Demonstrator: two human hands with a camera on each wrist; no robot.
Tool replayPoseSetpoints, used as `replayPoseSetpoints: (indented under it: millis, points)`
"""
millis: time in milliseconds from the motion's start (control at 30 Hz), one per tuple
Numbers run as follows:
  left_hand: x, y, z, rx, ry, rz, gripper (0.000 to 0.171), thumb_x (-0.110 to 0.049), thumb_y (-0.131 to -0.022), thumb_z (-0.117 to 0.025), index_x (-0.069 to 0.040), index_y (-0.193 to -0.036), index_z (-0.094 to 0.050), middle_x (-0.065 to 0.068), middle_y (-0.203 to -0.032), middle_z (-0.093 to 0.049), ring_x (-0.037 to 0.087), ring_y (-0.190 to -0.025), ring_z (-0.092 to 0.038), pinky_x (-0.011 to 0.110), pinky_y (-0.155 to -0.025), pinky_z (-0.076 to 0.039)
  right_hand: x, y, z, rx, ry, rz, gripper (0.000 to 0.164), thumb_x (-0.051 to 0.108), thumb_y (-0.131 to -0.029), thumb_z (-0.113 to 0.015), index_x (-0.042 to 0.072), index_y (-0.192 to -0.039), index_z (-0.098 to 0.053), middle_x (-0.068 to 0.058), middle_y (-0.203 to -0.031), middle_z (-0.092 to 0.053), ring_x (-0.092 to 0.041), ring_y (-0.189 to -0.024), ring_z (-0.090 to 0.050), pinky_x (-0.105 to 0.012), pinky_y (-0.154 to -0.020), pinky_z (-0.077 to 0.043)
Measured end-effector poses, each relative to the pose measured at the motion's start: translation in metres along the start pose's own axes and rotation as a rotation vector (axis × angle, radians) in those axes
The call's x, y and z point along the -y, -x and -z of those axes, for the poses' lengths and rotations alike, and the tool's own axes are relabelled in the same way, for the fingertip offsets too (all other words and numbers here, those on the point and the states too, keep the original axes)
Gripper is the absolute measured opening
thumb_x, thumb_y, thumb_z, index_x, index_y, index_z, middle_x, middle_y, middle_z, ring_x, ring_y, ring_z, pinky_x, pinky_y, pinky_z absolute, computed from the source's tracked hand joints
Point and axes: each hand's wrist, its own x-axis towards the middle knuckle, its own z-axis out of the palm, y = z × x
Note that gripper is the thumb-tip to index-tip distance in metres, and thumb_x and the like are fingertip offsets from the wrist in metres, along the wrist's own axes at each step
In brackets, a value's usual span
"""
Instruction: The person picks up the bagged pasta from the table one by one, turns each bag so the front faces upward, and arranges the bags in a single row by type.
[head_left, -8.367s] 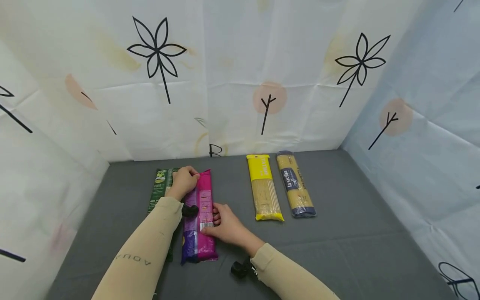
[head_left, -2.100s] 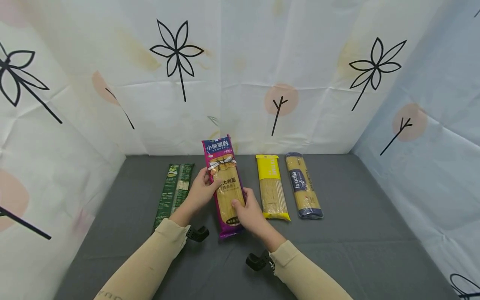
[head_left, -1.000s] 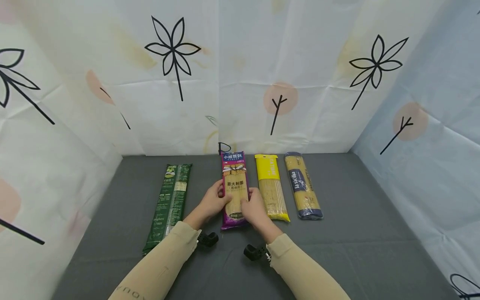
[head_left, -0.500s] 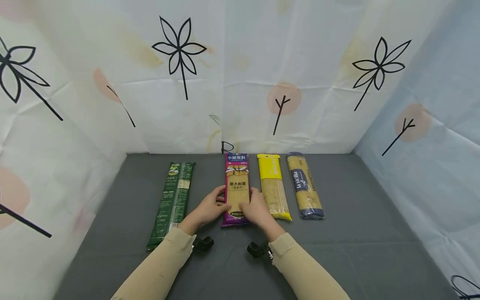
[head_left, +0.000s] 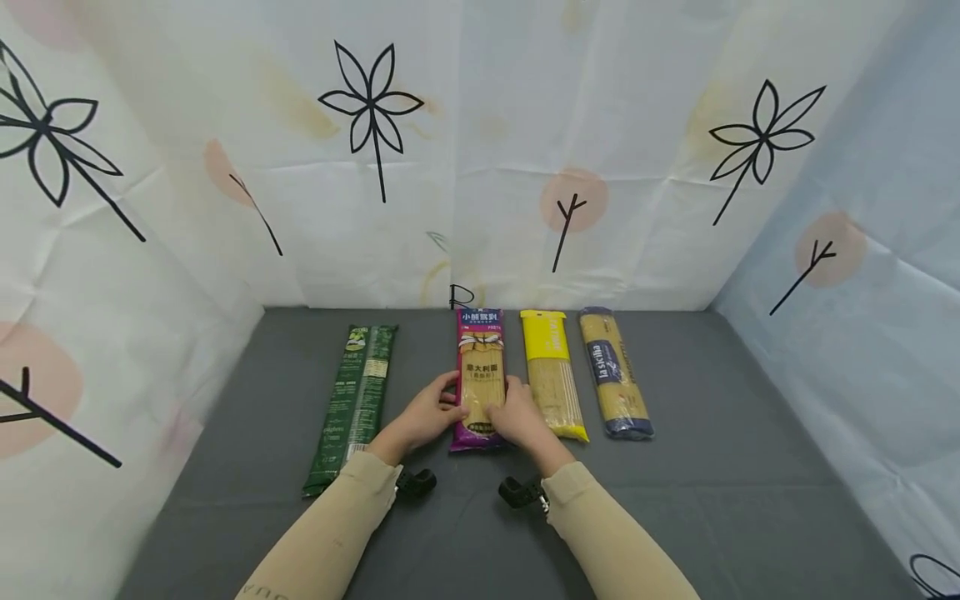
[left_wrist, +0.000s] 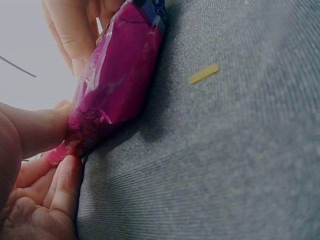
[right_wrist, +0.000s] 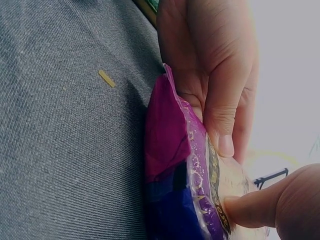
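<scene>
A purple pasta packet [head_left: 481, 379] lies on the grey cloth with its printed front up, just left of a yellow spaghetti packet [head_left: 553, 375]. My left hand [head_left: 423, 417] grips its left edge near the lower end. On the opposite edge my right hand [head_left: 523, 417] holds it, thumb on the front. In the left wrist view, the left thumb and fingers pinch the magenta wrapper [left_wrist: 120, 70]. The right wrist view shows both thumbs on the packet [right_wrist: 167, 135]; most of the right fingers are hidden.
A green spaghetti packet [head_left: 351, 408] lies at the left, slanted. A blue-labelled spaghetti packet [head_left: 617, 375] lies at the right. A small yellow fragment [left_wrist: 204, 73] is on the grey cloth [head_left: 720, 500]. Printed fabric walls [head_left: 495, 242] stand behind and at the sides.
The purple packet lay back side up by the green one; both hands lifted it, turned it over and laid it beside the yellow packet. During the last half second it has hardly moved.
</scene>
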Motion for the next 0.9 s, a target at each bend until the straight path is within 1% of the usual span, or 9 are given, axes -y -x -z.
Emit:
replayPoseSetpoints:
  millis: [233, 300, 433, 533, 633, 700, 767, 833, 900]
  points:
    - [0.003, 0.001, 0.000, -0.007, -0.023, -0.011, 0.070, -0.020, -0.093, -0.067, -0.015, -0.152, -0.030, 0.010, -0.144, -0.042, 0.027, -0.116, -0.055, 0.043, -0.092, -0.048, -0.001, 0.000, -0.002, 0.002, 0.000, 0.014, 0.066, 0.021, -0.092, -0.064, -0.002, -0.145, -0.032, -0.025, -0.129, -0.044, -0.032, -0.103, -0.050, -0.050, -0.092, -0.043]
    - [0.004, 0.001, -0.001, -0.015, -0.028, -0.023, 0.069, -0.020, -0.093, -0.067, -0.014, -0.152, -0.030, 0.011, -0.144, -0.043, 0.027, -0.117, -0.054, 0.044, -0.092, -0.048, -0.002, 0.000, -0.002, 0.001, 0.012, 0.017, 0.066, 0.021, -0.092, -0.064, -0.002, -0.145, -0.032, -0.025, -0.129, -0.044, -0.032, -0.104, -0.050, -0.050, -0.093, -0.043]
    - [0.005, 0.002, -0.006, -0.026, -0.029, -0.048, 0.068, -0.021, -0.094, -0.065, -0.013, -0.152, -0.030, 0.015, -0.136, -0.048, 0.028, -0.116, -0.055, 0.044, -0.092, -0.048, -0.004, 0.000, -0.001, -0.018, 0.033, 0.019, 0.066, 0.020, -0.092, -0.065, -0.003, -0.145, -0.033, -0.027, -0.129, -0.044, -0.033, -0.105, -0.050, -0.051, -0.093, -0.043]
    - [0.006, 0.003, -0.010, -0.043, -0.041, -0.051, 0.066, -0.023, -0.096, -0.064, -0.013, -0.151, -0.030, 0.016, -0.129, -0.052, 0.028, -0.114, -0.056, 0.044, -0.091, -0.049, -0.004, 0.000, -0.001, -0.033, 0.048, 0.035, 0.066, 0.019, -0.091, -0.066, -0.004, -0.144, -0.034, -0.028, -0.128, -0.044, -0.034, -0.104, -0.052, -0.051, -0.091, -0.044]
    - [0.008, 0.005, -0.011, -0.058, -0.045, -0.048, 0.065, -0.025, -0.096, -0.063, -0.013, -0.151, -0.030, 0.016, -0.129, -0.053, 0.028, -0.115, -0.056, 0.044, -0.092, -0.048, -0.004, 0.000, -0.003, -0.042, 0.062, 0.054, 0.066, 0.020, -0.091, -0.066, -0.005, -0.143, -0.035, -0.028, -0.127, -0.045, -0.036, -0.105, -0.053, -0.052, -0.091, -0.045]
    - [0.009, 0.009, -0.010, -0.053, -0.046, -0.051, 0.065, -0.026, -0.096, -0.062, -0.012, -0.151, -0.030, 0.017, -0.132, -0.051, 0.029, -0.118, -0.055, 0.044, -0.093, -0.048, -0.004, 0.000, -0.004, -0.053, 0.065, 0.061, 0.065, 0.021, -0.091, -0.065, -0.005, -0.143, -0.035, -0.027, -0.128, -0.045, -0.037, -0.107, -0.052, -0.052, -0.091, -0.044]
    - [0.009, 0.013, -0.007, -0.027, -0.021, -0.045, 0.066, -0.025, -0.096, -0.062, -0.011, -0.152, -0.028, 0.016, -0.137, -0.048, 0.029, -0.121, -0.052, 0.044, -0.094, -0.047, -0.004, 0.002, -0.007, -0.073, 0.063, 0.067, 0.064, 0.021, -0.092, -0.065, -0.004, -0.144, -0.036, -0.026, -0.128, -0.045, -0.038, -0.107, -0.052, -0.052, -0.091, -0.045]
    - [0.008, 0.019, -0.002, -0.006, 0.010, -0.038, 0.069, -0.023, -0.096, -0.062, -0.010, -0.153, -0.025, 0.015, -0.141, -0.045, 0.028, -0.122, -0.052, 0.044, -0.094, -0.047, -0.003, 0.006, -0.010, -0.108, 0.078, 0.091, 0.064, 0.021, -0.092, -0.065, -0.003, -0.143, -0.037, -0.026, -0.128, -0.045, -0.038, -0.108, -0.052, -0.051, -0.091, -0.044]
    - [0.003, 0.025, 0.006, -0.012, 0.039, -0.035, 0.071, -0.019, -0.097, -0.062, -0.010, -0.154, -0.021, 0.013, -0.144, -0.044, 0.028, -0.121, -0.052, 0.045, -0.093, -0.048, 0.001, 0.010, -0.014, -0.153, 0.123, 0.143, 0.063, 0.021, -0.091, -0.066, -0.003, -0.143, -0.038, -0.025, -0.127, -0.045, -0.039, -0.110, -0.050, -0.052, -0.092, -0.044]
